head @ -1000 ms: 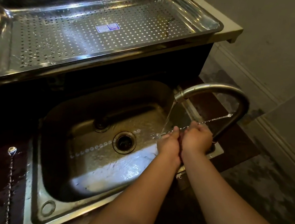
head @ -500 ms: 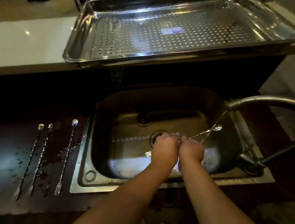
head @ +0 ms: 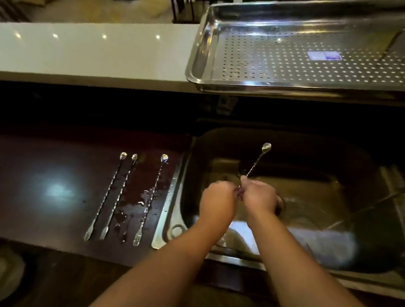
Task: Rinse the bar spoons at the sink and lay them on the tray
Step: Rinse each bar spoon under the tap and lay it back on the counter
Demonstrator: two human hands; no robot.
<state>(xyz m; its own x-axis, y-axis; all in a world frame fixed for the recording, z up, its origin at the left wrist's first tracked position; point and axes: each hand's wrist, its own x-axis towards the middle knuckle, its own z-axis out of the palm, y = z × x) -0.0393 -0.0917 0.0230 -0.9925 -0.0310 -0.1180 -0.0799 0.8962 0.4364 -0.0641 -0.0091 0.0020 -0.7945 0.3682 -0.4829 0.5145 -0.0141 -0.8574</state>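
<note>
Both hands over the steel sink (head: 177, 194), close together, knuckles up. Right hand (head: 259, 196) closed around the lower shaft of 1 bar spoon (head: 257, 161); the twisted stem rises up and away from the fist, tilted slightly right, bowl end uppermost against the dark back wall of the basin. Left hand (head: 217, 203) curled, fingertips meeting the right hand at the spoon's lower end; appears to pinch the stem there, but the contact point is blurred and partly hidden. The held spoon sits left of the water stream (head: 376, 206), which runs diagonally from the upper right into the basin, well apart from the spoon bowl.

3 more bar spoons lie on the dark counter (head: 39, 156) left of the sink, roughly parallel, bowls pointing away from the person and forked ends toward them: left spoon (head: 105, 195) and middle spoon (head: 118, 197) just beside each other, right spoon (head: 151, 198) set apart, near the sink rim. Water droplets and small puddles (head: 122, 217) lie between and around the middle and right spoons.

Perforated steel tray (head: 203, 49) rests on the raised white ledge (head: 80, 53) behind the sink, a small label (head: 324, 56) on its floor. No spoon visible in the tray.
</note>
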